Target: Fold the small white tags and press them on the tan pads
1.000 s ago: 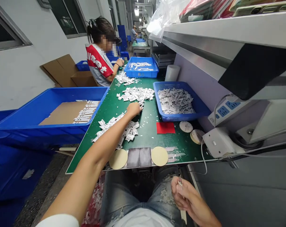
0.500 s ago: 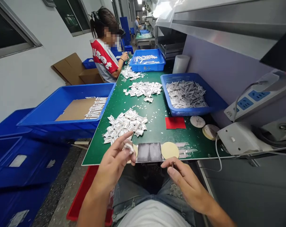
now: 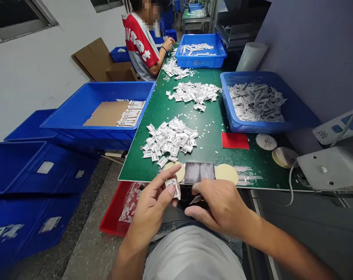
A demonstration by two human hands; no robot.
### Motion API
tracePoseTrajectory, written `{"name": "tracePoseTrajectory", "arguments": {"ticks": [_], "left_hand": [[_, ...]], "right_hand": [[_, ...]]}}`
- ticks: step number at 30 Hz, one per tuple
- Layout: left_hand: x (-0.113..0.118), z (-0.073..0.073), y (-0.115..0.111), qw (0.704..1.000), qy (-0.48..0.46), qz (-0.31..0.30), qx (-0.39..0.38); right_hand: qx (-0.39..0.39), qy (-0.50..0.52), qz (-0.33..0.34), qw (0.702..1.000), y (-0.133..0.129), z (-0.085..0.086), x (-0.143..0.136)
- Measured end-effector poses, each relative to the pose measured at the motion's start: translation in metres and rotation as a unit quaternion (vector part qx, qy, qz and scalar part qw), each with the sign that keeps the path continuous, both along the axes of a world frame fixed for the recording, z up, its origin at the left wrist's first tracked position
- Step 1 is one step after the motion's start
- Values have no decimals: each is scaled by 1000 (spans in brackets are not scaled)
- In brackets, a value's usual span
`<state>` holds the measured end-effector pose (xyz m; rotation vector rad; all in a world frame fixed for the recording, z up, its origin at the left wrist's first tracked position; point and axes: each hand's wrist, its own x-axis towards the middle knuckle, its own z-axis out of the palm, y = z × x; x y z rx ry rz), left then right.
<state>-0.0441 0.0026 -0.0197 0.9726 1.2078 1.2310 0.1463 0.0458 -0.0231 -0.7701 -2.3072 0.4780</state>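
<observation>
Just off the near edge of the worktop [image 3: 132, 169], the left hand [image 3: 149, 210] pinches a white piece [image 3: 173, 186] — the right hand [image 3: 224, 204], a small gap away, grips a thin tool [image 3: 196, 199]. Green surface runs between the near-left pile of white pieces [image 3: 172, 140] and the red sheet [image 3: 235, 140]; a blue basket [image 3: 252, 127] stands toward the right edge, a blue bin [image 3: 86, 135] beyond the left — pale wall [image 3: 25, 77] behind

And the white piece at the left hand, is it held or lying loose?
Held: the left hand has its thumb pressed over the white piece.
</observation>
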Motion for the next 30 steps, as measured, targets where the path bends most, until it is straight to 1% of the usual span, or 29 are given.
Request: {"name": "tracePoseTrajectory", "arguments": {"ticks": [2,4,8,14,18,24,30], "left_hand": [[0,-4,0,999,-29,27,-5],[1,-7,1,999,-38,35,-4],[3,-7,3,998,-43,37,-5],[6,-3,5,999,-21,43,-24],[8,-3,4,999,-19,42,-24],[9,-3,4,998,-39,43,-31],[10,-4,2,996,-59,44,-51]], "right_hand": [[59,-48,-18,997,3,2,1],[104,-74,-32,991,4,4,0],[148,-100,-67,982,2,6,-3],[172,-113,-103,973,-1,2,-3],[168,-127,-106,972,-3,2,-2],[157,-137,-113,971,-4,1,-2],[165,-126,-121,971,-6,-2,-2]]}}
